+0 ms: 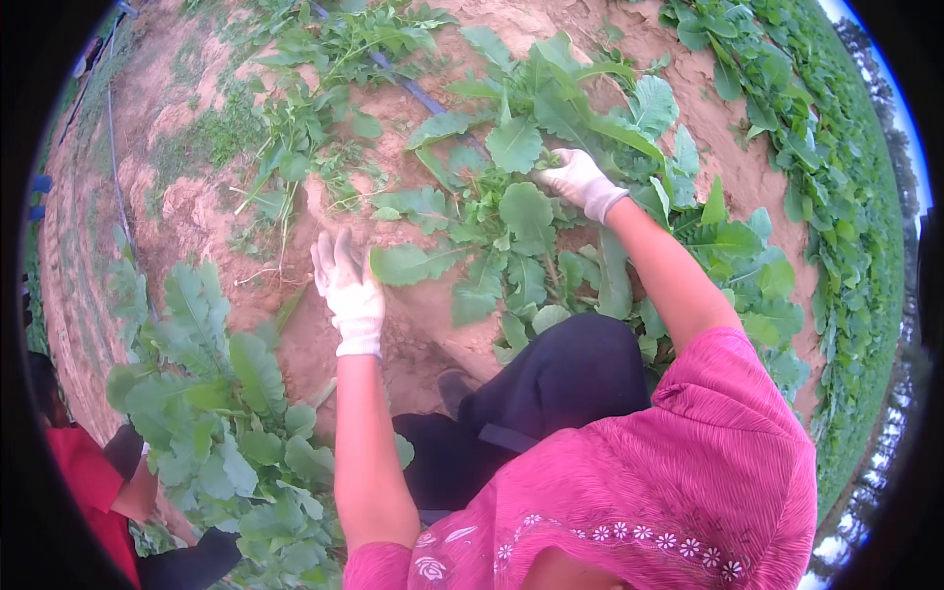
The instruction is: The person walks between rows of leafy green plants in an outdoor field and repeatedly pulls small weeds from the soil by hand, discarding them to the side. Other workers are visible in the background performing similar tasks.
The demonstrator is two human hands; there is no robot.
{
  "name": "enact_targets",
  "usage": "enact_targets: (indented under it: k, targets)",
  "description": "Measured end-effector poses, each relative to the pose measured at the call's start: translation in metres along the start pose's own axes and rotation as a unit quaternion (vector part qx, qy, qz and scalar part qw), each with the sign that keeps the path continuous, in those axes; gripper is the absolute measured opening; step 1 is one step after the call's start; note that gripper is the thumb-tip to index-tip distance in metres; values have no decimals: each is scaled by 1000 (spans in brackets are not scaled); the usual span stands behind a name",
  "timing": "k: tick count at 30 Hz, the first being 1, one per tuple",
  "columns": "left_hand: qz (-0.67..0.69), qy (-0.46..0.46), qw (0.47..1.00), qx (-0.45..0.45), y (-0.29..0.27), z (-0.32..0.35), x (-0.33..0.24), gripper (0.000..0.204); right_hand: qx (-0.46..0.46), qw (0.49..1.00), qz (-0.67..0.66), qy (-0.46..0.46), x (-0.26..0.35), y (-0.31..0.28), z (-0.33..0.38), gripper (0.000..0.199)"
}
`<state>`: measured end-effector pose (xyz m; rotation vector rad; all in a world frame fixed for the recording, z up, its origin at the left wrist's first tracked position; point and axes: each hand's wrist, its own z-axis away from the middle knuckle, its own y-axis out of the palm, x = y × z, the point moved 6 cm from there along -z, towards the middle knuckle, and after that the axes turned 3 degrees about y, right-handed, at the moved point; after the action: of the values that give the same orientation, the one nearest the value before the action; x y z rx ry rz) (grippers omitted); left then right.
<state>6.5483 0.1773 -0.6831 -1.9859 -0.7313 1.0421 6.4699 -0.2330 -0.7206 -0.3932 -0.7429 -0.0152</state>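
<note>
the right gloved hand (578,183) curls around a green sprig (547,158) among broad-leaved plants (526,211); the left gloved hand (349,292), fingers loosely spread, is over the soil (433,329). beyond runs a dark hose (421,95); a dense leafy row (848,256) lines the soil's right edge.

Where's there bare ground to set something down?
Bare soil lies between the left gloved hand and the dark-trousered knee; a sandy strip runs between the central leafy plants and the dense green row. It's crowded around the right gloved hand, among leaves, and in the broad-leaved clump at lower left.
</note>
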Motion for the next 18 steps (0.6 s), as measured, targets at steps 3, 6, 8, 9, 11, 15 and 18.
enact_targets:
  k: [3, 6, 8, 9, 11, 15, 18]
  targets:
    - [12, -114, 991, 70, 52, -48, 0, 69, -226, 965, 81, -103, 22, -17, 3, 60]
    - [-101, -198, 964, 148, 81, -59, 2, 80, -265, 901, 342, -3, 37, -1, -38, 56]
    - [-175, -162, 964, 116, 81, -60, -3, 80, -339, 914, -133, 182, 18, 4, -65, 48]
    - [-159, -114, 979, 59, 76, -61, -10, 77, -361, 917, -41, 163, 27, 1, -74, 47]
    - [-143, -59, 988, 3, 70, -60, -15, 72, -353, 920, 146, 87, 50, -3, -87, 45]
    - [-137, -11, 989, -50, 68, -59, -15, 66, -175, 922, 338, -71, 63, 8, -53, 38]
    - [-134, -3, 989, -63, 68, -59, -14, 66, 72, 990, 123, -23, 49, 25, 7, 44]
